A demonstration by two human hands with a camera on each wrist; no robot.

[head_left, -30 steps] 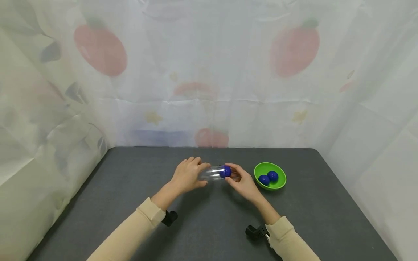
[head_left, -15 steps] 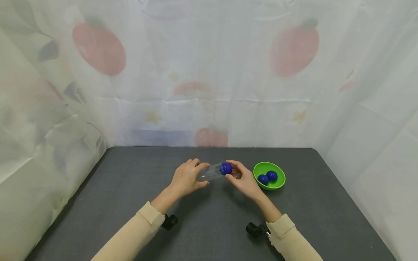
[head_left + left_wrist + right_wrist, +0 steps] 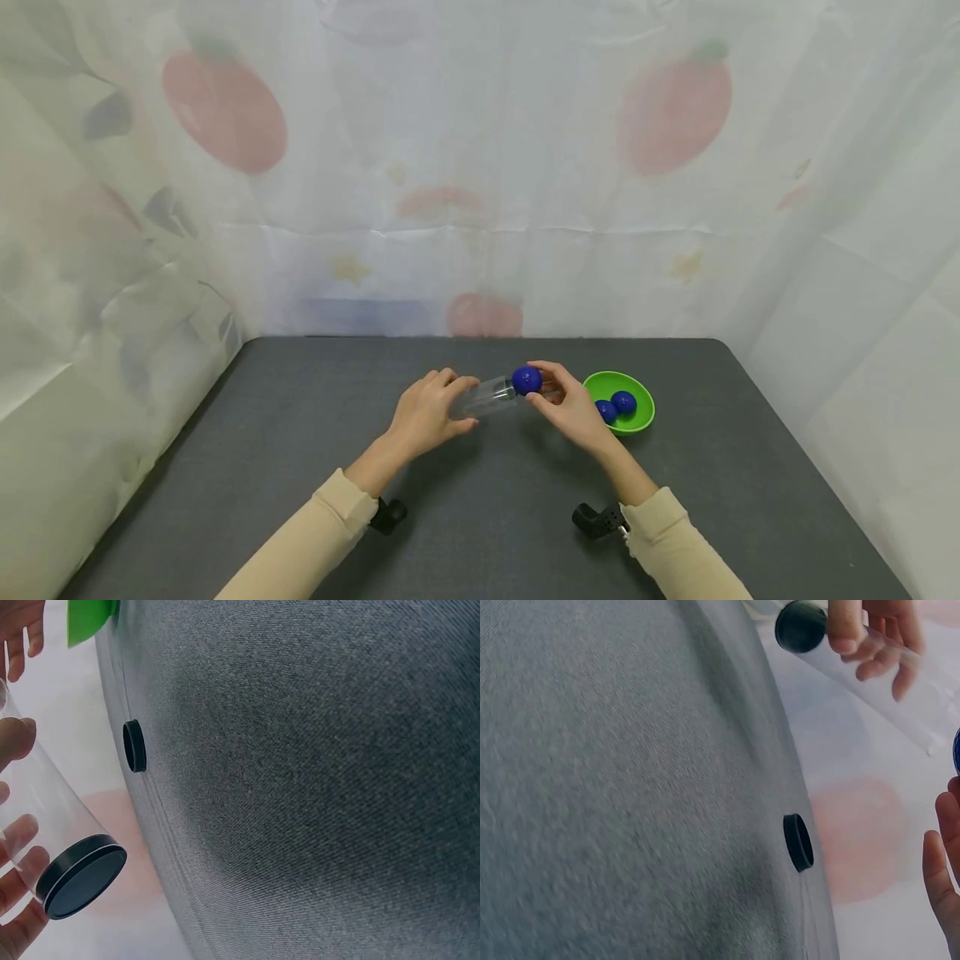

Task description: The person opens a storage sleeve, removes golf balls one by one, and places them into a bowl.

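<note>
Clear, light and likely slippery, the plastic tube hangs above the desk mid-frame, the left hand curled round its capped end, while the right hand pinches a blue ball at its mouth.

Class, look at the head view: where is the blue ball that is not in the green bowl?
In the head view the blue ball sits at the open end of the clear tube, pinched by the right hand, left of the green bowl.
</note>
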